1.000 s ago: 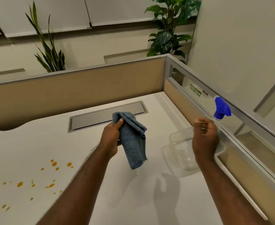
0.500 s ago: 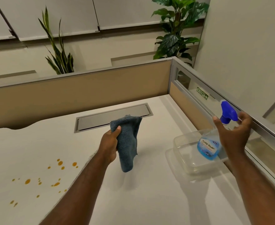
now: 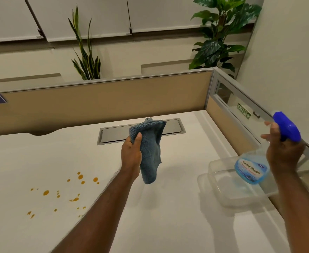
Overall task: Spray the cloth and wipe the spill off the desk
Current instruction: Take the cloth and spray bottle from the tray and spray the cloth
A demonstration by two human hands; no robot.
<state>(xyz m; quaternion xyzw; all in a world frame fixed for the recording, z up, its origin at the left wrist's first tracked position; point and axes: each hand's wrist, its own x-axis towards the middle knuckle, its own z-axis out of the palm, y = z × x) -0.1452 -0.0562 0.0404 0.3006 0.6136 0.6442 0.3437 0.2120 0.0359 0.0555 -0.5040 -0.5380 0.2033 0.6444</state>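
Observation:
My left hand holds a blue-grey cloth up above the middle of the white desk; the cloth hangs down bunched. My right hand grips a spray bottle by its neck, just above the clear tub at the right. The bottle has a blue trigger head, a blue label and blue liquid. It is lifted and tilted, with the nozzle toward the left. Orange spill drops are scattered over the desk at the lower left.
A clear plastic tub sits on its lid by the desk's right edge. A grey cable flap is set into the desk behind the cloth. Tan partition panels wall the back and right. Plants stand beyond them.
My right hand closed on the spray bottle and lifted it from the tub, tilting it leftward. The cloth in my left hand stays raised. The camera view shifted slightly.

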